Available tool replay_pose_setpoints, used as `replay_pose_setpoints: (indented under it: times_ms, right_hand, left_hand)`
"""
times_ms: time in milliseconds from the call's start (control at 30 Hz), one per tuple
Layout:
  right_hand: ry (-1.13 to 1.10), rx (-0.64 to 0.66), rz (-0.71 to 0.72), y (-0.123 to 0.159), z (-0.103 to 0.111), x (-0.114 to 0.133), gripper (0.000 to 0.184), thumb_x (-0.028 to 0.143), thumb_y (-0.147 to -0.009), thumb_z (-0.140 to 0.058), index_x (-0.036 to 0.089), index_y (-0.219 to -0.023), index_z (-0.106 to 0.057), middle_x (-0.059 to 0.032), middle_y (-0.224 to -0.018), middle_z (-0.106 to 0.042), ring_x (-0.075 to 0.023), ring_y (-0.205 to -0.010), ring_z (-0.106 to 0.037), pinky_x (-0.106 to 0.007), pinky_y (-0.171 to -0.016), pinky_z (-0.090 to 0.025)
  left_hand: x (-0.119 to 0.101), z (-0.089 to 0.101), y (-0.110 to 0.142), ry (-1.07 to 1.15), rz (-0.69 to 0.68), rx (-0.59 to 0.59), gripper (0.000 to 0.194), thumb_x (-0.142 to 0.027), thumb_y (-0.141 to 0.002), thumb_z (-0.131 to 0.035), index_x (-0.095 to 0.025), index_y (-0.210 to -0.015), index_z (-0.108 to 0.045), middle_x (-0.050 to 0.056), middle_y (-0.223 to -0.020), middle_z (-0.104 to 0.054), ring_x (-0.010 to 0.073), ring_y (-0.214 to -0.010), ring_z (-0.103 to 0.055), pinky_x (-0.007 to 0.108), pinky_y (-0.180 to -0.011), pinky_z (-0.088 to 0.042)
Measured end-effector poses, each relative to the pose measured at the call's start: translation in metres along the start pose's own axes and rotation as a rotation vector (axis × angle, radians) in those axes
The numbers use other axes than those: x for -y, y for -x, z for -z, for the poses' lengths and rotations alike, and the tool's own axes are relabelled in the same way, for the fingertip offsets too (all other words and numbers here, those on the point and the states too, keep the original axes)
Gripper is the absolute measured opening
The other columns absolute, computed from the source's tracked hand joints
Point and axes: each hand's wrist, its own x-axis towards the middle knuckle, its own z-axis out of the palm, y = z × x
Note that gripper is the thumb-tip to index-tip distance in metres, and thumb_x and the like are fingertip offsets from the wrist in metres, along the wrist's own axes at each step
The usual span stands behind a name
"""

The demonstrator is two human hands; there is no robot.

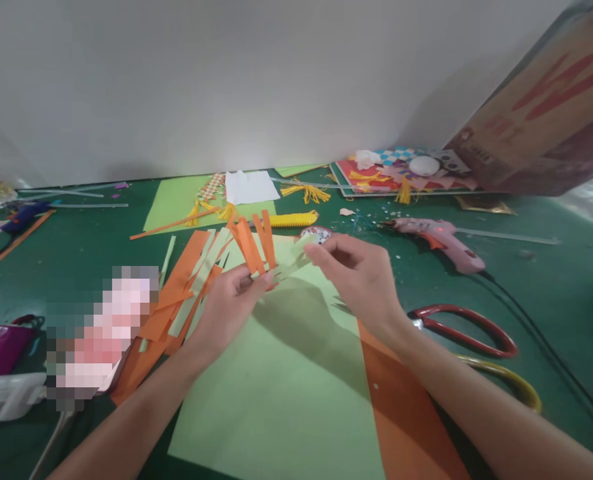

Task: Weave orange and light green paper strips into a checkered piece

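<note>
My left hand (236, 300) pinches a small weave of orange paper strips (250, 247) crossed with pale green ones. The orange ends stick up above its fingers. My right hand (359, 273) has thumb and fingers pressed together on the pale green paper strips (294, 265) that run out to the right of the weave. Both hands are above a large sheet of light green paper (276, 380). An orange sheet (406, 407) lies partly under it, below my right forearm. Loose orange and green strips (176, 300) are piled left of my left hand.
Scissors with red and yellow handles (471, 327) lie by my right forearm. Behind them is a pink glue gun (436, 240) with a cord. A yellow cutter (291, 219), yellow tassels (306, 192) and a white paper (251, 187) lie at the back. A blurred-out object (106, 333) is left.
</note>
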Motion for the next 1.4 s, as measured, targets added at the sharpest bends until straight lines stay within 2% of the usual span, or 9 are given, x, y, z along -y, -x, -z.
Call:
replay_pose_setpoints:
  times_ms: [67, 167, 367, 467, 567, 700, 867, 1133, 1400]
  right_hand:
    - [0.026, -0.056, 0.124, -0.002, 0.001, -0.001, 0.021, 0.029, -0.078, -0.062, 0.020, -0.059, -0.059, 0.0022, -0.059, -0.055, -0.0104, -0.055, -0.046, -0.025, -0.053, -0.037]
    - [0.081, -0.045, 0.259, -0.003, -0.001, -0.006, 0.006, 0.026, -0.074, -0.067, 0.022, -0.069, -0.067, -0.0019, -0.076, -0.064, -0.0175, -0.078, -0.057, -0.032, -0.072, -0.044]
    - [0.021, 0.042, 0.235, -0.005, -0.003, -0.011, 0.017, 0.022, -0.074, -0.067, 0.023, -0.057, -0.062, 0.0002, -0.068, -0.065, -0.0178, -0.076, -0.057, -0.037, -0.079, -0.043]
    - [-0.058, 0.066, 0.132, -0.006, 0.000, -0.008, 0.017, 0.024, -0.074, -0.066, 0.022, -0.057, -0.061, -0.0002, -0.070, -0.064, -0.0180, -0.080, -0.056, -0.034, -0.077, -0.043]
    - [-0.145, 0.098, 0.001, -0.007, 0.004, -0.005, 0.013, 0.027, -0.075, -0.065, 0.021, -0.063, -0.062, -0.0003, -0.074, -0.063, -0.0169, -0.079, -0.056, -0.031, -0.072, -0.042]
    - [-0.244, 0.124, -0.084, -0.006, 0.005, -0.002, 0.014, 0.030, -0.076, -0.064, 0.021, -0.067, -0.061, 0.0000, -0.076, -0.060, -0.0156, -0.078, -0.056, -0.029, -0.069, -0.042]
    - [-0.245, 0.065, 0.052, -0.003, 0.003, -0.005, 0.011, 0.027, -0.076, -0.066, 0.021, -0.067, -0.063, -0.0036, -0.092, -0.062, -0.0176, -0.087, -0.059, -0.032, -0.075, -0.046]
    - [0.001, -0.124, 0.413, 0.002, -0.001, -0.005, 0.012, 0.016, -0.079, -0.063, 0.025, -0.077, -0.070, -0.0054, -0.091, -0.061, -0.0197, -0.088, -0.060, -0.039, -0.078, -0.051]
    - [-0.009, -0.162, 0.423, 0.002, -0.002, -0.006, 0.009, 0.016, -0.080, -0.062, 0.024, -0.079, -0.068, -0.0051, -0.088, -0.061, -0.0179, -0.082, -0.061, -0.036, -0.071, -0.053]
  left_hand:
    - [-0.002, -0.001, 0.001, -0.033, 0.023, 0.054, 0.021, -0.036, -0.074, -0.062, -0.018, -0.063, -0.058, -0.004, -0.052, -0.046, 0.0095, -0.047, -0.040, 0.022, -0.044, -0.027]
    - [-0.005, -0.003, 0.002, -0.134, 0.036, 0.118, 0.034, -0.034, -0.071, -0.064, -0.019, -0.049, -0.042, -0.007, -0.046, -0.030, 0.0068, -0.043, -0.026, 0.022, -0.042, -0.018]
    - [-0.007, -0.003, 0.000, -0.166, 0.069, 0.150, 0.042, -0.034, -0.073, -0.062, -0.020, -0.048, -0.031, -0.008, -0.047, -0.024, 0.0061, -0.042, -0.022, 0.023, -0.042, -0.015]
    - [-0.004, -0.002, -0.002, -0.008, 0.103, 0.148, 0.038, -0.036, -0.071, -0.066, -0.019, -0.050, -0.039, -0.007, -0.048, -0.034, 0.0073, -0.044, -0.038, 0.022, -0.044, -0.030]
    - [0.001, -0.001, -0.004, 0.212, 0.134, 0.204, 0.030, -0.039, -0.071, -0.069, -0.017, -0.059, -0.053, -0.001, -0.061, -0.058, 0.0137, -0.064, -0.062, 0.026, -0.067, -0.049]
    - [0.004, 0.002, -0.004, 0.377, 0.162, 0.216, 0.025, -0.038, -0.074, -0.070, -0.016, -0.069, -0.060, 0.004, -0.080, -0.072, 0.0187, -0.081, -0.070, 0.030, -0.079, -0.053]
    - [0.003, 0.003, -0.003, 0.458, 0.191, 0.185, 0.021, -0.034, -0.073, -0.071, -0.013, -0.078, -0.067, 0.008, -0.085, -0.075, 0.0225, -0.085, -0.071, 0.030, -0.075, -0.055]
    - [0.001, 0.003, -0.004, 0.475, 0.221, 0.101, 0.018, -0.031, -0.074, -0.071, -0.014, -0.075, -0.068, 0.006, -0.077, -0.074, 0.0205, -0.078, -0.071, 0.032, -0.078, -0.055]
    - [0.003, 0.004, -0.005, 0.529, 0.191, 0.093, 0.015, -0.030, -0.078, -0.066, -0.016, -0.080, -0.070, 0.005, -0.091, -0.074, 0.0189, -0.082, -0.071, 0.029, -0.079, -0.055]
